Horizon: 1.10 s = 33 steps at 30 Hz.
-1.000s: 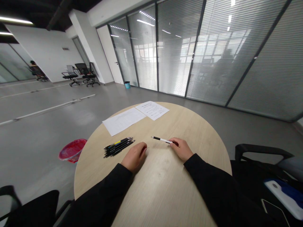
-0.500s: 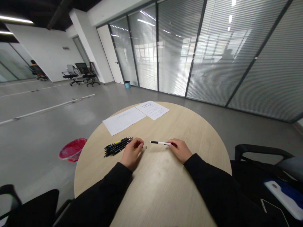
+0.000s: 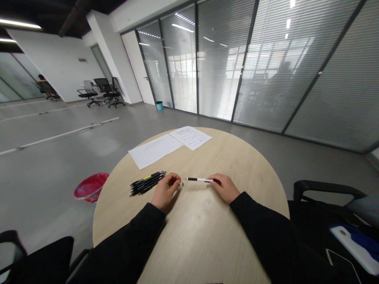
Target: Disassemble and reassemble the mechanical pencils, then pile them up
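Pen [image 3: 201, 180] in right hand [image 3: 225, 187], papers [image 3: 191, 138] illegible

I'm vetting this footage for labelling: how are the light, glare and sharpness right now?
In the head view, bright glare streaks the glass, with one pixelated patch; in the head view, a soft shadow lies beside the left hand on the table, the pen is distinct but print on the papers is illegible; the head view's edges look stretched.

The pen [image 3: 199, 180] is black and white, the pen pile [image 3: 147, 184] mostly black, the table [image 3: 204, 228] wood-grained.
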{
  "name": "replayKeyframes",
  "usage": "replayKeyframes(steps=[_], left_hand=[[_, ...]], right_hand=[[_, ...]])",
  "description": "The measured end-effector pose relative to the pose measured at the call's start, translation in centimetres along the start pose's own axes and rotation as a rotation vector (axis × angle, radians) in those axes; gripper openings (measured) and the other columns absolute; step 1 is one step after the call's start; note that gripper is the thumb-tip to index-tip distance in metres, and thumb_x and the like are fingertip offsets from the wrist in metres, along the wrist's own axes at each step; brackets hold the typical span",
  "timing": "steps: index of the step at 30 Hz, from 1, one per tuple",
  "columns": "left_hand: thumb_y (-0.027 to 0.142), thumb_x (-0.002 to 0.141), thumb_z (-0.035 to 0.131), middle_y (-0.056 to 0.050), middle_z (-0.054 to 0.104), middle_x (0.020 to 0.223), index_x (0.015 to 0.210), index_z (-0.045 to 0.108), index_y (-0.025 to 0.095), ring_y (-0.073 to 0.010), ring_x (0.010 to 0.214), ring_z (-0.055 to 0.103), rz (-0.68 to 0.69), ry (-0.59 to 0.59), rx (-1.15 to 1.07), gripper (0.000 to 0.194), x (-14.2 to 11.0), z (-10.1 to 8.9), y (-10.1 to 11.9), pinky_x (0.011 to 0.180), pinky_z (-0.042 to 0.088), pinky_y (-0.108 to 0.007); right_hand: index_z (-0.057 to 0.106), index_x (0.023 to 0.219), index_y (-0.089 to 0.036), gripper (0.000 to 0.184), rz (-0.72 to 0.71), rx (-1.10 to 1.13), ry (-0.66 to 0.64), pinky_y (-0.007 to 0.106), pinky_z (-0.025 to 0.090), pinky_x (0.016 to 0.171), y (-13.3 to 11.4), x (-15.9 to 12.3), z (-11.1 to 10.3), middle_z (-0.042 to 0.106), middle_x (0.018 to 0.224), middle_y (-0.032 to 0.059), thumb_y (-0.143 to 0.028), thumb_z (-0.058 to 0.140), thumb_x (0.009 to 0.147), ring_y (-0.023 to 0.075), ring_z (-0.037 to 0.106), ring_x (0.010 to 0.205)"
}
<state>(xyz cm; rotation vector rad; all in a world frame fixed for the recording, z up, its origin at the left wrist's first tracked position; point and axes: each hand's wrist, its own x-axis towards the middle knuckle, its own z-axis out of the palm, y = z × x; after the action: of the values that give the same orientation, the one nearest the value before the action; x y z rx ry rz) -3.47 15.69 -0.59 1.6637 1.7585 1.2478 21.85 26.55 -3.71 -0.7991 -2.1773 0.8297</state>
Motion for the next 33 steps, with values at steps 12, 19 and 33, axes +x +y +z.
replayKeyframes(steps=[12,19,33], left_hand=[[0.032,0.087,0.056,-0.002,0.066,0.078,0.085,0.063,0.018,-0.0168,0.072,0.06,0.027,-0.027,0.061,0.016,-0.2,0.2,0.12,0.068,0.045,-0.028],[0.032,0.086,0.057,-0.001,0.064,0.075,0.086,0.063,0.018,-0.0164,0.069,0.058,0.014,-0.063,0.074,0.015,-0.39,0.53,0.53,0.065,0.044,-0.027],[0.033,0.087,0.056,-0.002,0.06,0.078,0.087,0.06,0.019,-0.0165,0.069,0.053,0.05,-0.04,0.146,0.015,-0.44,0.68,-0.19,0.064,0.042,-0.028]], right_hand=[[0.072,0.1,-0.019,0.019,-0.042,-0.031,-0.038,0.03,0.044,0.074,-0.04,-0.07,0.09,0.07,0.088,0.0055,-0.021,0.055,0.091,0.0181,0.06,0.077],[0.072,0.1,-0.02,0.019,-0.053,-0.027,-0.048,0.03,0.044,0.073,0.18,-0.1,0.25,0.07,0.088,0.0058,-0.022,0.055,0.091,0.0183,0.061,0.077],[0.072,0.1,-0.02,0.019,-0.041,-0.009,-0.032,0.03,0.044,0.072,0.1,-0.13,0.29,0.07,0.088,0.0056,-0.022,0.056,0.091,0.0181,0.06,0.077]])
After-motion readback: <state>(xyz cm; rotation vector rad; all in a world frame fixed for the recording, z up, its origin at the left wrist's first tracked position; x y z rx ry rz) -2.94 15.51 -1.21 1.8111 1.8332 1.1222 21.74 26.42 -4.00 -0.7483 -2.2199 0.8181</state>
